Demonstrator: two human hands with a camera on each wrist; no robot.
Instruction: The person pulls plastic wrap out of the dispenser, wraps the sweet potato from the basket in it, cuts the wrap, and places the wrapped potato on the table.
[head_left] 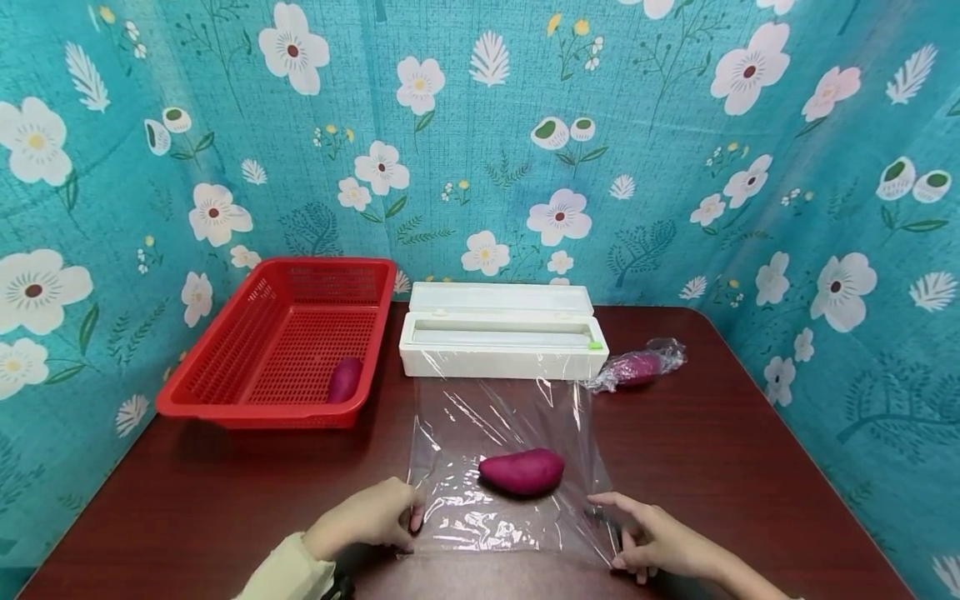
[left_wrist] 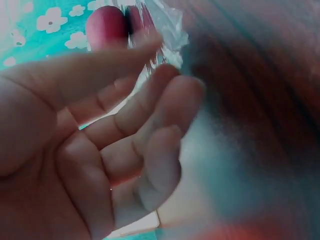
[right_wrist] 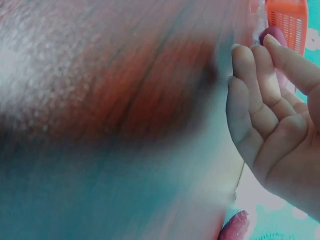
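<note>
A sheet of clear plastic film (head_left: 480, 417) runs from a white dispenser box (head_left: 504, 360) towards the near table edge. On it lies a purple sweet potato (head_left: 522, 472), also in the left wrist view (left_wrist: 107, 28). My left hand (head_left: 378, 514), its fingers bent (left_wrist: 165, 105), pinches the film's near left corner. At the near right corner, my right hand (head_left: 660, 537) holds the film between thumb and bent fingers, index finger stretched along the edge. In the right wrist view this hand (right_wrist: 272, 107) shows curved fingers; the film at its fingertips is hard to make out.
A red basket (head_left: 262, 410) stands at the back left, with another sweet potato (head_left: 345, 380) inside. Right of the dispenser lies a film-wrapped sweet potato (head_left: 637, 367). The dispenser's lid (head_left: 501, 298) is raised. A flowered blue cloth (head_left: 450, 167) hangs around the table's back and sides.
</note>
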